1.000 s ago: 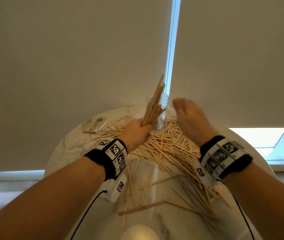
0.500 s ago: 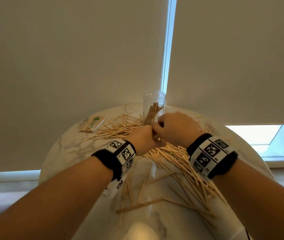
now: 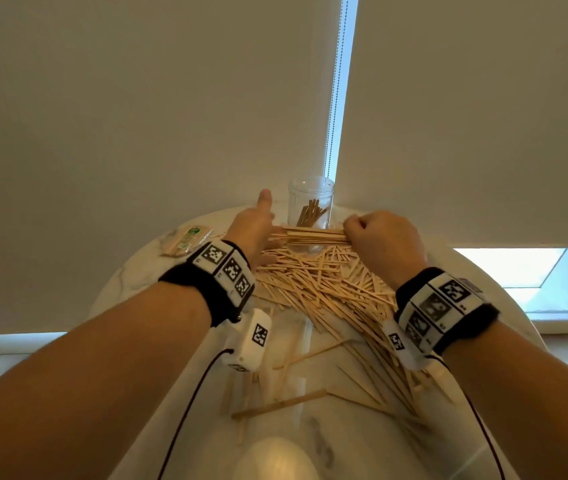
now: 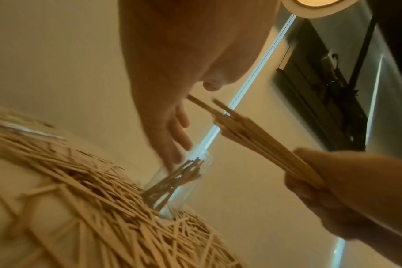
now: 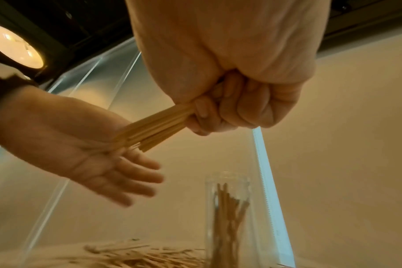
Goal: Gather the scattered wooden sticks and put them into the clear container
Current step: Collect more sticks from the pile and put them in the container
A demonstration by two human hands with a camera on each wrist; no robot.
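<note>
My right hand [image 3: 381, 237] grips a bundle of wooden sticks [image 3: 312, 235] held level, just in front of the clear container [image 3: 310, 206]. The bundle's free ends touch the flat palm of my left hand [image 3: 253, 230], whose fingers are straight and thumb points up. The right wrist view shows the right hand [image 5: 220, 112] fisted round the bundle [image 5: 154, 127] and the left hand [image 5: 99, 163] spread open. The container [image 5: 227, 214] stands upright at the table's far edge with several sticks inside. A large heap of loose sticks [image 3: 327, 289] covers the table's middle.
The round white marble table [image 3: 130, 282] ends close behind the container, with window blinds [image 3: 171, 116] right behind it. A small wrapped packet [image 3: 185, 239] lies at the far left. More loose sticks [image 3: 282, 403] lie toward the near edge. Cables hang from both wristbands.
The hands have separated. The bundle has passed from my left hand to my right, now level instead of upright. My left hand has opened flat against the bundle's ends.
</note>
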